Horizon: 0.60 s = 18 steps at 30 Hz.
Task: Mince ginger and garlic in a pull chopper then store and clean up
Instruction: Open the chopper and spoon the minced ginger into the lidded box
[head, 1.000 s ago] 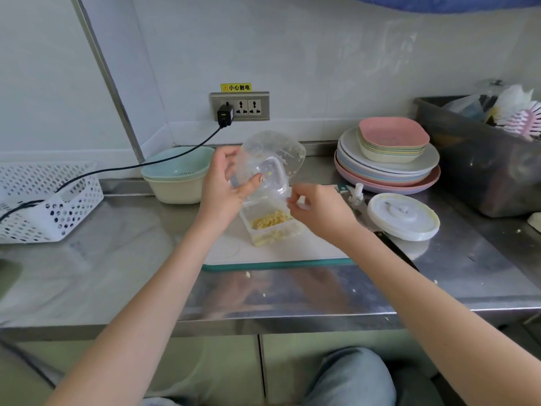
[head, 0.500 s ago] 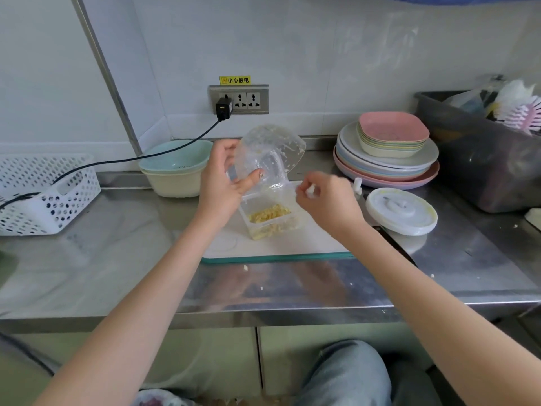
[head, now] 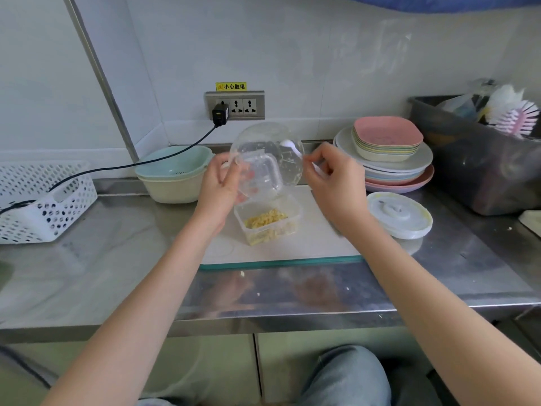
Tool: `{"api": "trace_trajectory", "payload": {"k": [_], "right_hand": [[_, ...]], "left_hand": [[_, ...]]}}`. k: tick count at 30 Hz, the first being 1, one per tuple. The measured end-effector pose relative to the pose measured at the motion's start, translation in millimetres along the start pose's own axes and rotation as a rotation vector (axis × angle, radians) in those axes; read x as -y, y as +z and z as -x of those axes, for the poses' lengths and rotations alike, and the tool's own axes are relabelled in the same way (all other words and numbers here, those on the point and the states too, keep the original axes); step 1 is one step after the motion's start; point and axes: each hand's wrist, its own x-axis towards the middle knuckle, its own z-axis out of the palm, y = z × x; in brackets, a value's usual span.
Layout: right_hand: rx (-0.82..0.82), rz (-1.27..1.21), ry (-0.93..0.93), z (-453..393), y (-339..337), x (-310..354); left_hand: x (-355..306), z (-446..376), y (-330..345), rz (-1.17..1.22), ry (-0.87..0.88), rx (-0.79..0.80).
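My left hand (head: 222,186) holds the clear chopper bowl (head: 265,155) tilted on its side above a small clear storage box (head: 268,222). The box stands on the white cutting board (head: 319,241) and holds yellow minced ginger and garlic. Its hinged lid stands open against the bowl. Bits of mince cling to the bowl's inner wall. My right hand (head: 333,183) pinches a small white spoon (head: 292,149) whose tip reaches into the bowl's mouth. The white chopper lid (head: 399,218) lies flat on the counter to the right.
A stack of coloured plates (head: 386,159) stands behind the lid. A dark tub (head: 474,159) with brushes is at far right. Nested colander bowls (head: 175,177) and a white perforated basket (head: 44,200) sit at left. A black cable runs from the wall socket (head: 234,105).
My right hand lifted from beside the storage box up to the bowl's mouth and put the spoon inside. The bowl stays tilted in my left hand.
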Motion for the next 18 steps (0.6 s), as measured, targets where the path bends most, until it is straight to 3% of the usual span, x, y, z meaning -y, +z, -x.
{"api": "trace_trajectory", "payload": {"k": [3, 6, 8, 11, 12, 15, 18], "right_hand": [[0.032, 0.227, -0.092, -17.2, 0.1, 8.3], [0.146, 0.526, -0.119, -22.2, 2.8, 11.5], [0.309, 0.668, -0.107, -17.6, 5.5, 15.4], [0.567, 0.510, 0.011, -10.8, 6.1, 26.4], [0.534, 0.429, 0.025, -12.2, 7.0, 30.4], [0.195, 0.430, 0.013, -26.3, 14.8, 39.1], [0.111, 0.572, 0.018, -30.3, 28.1, 46.5]], "left_hand": [[-1.1, -2.6, 2.6, 0.118, -0.137, -0.019], [-0.3, -1.8, 1.6, 0.090, -0.106, -0.013], [0.8, -0.4, -1.0, 0.039, -0.049, -0.001], [5.2, 0.8, -3.3, 0.007, -0.021, 0.006], [6.4, 1.3, -3.4, 0.022, -0.031, 0.008], [8.3, 2.3, -0.3, 0.088, -0.067, 0.018], [9.1, 2.4, 4.1, 0.135, -0.091, 0.007]]}}
